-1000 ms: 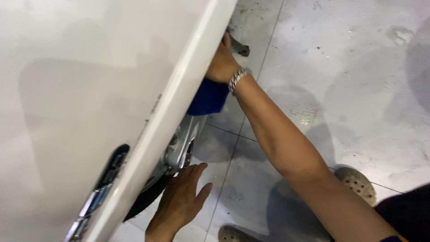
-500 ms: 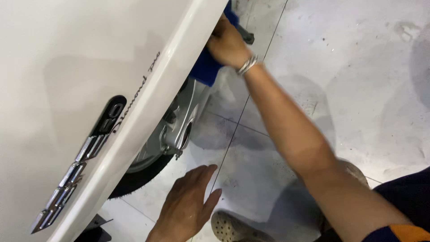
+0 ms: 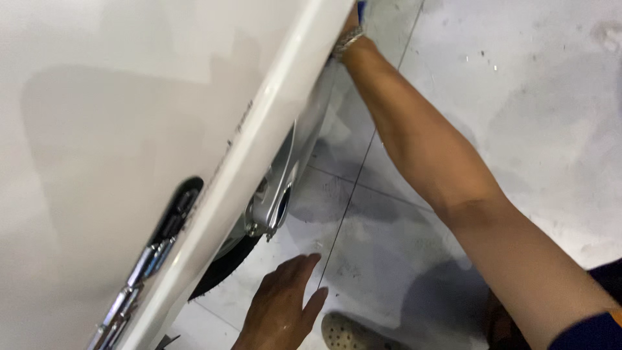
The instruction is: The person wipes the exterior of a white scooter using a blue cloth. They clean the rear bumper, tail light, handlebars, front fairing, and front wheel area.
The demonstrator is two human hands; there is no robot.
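A vehicle body panel [image 3: 129, 129] fills the left of the frame. Under its edge, at centre, sits a metal part [image 3: 275, 201] above a tyre [image 3: 223, 269]. The tiled floor [image 3: 518, 97] spreads right; a shoe [image 3: 353, 334] lies at bottom centre.

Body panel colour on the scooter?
Glossy white body panel, with a chrome and black badge; head view.

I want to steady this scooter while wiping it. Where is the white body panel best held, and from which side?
Probably along the white body panel's rounded lower edge, coming from below on the floor side, where the left hand hovers open. That edge is narrow enough to wrap; the broad face above is smooth and sloped, offering nothing to grip.
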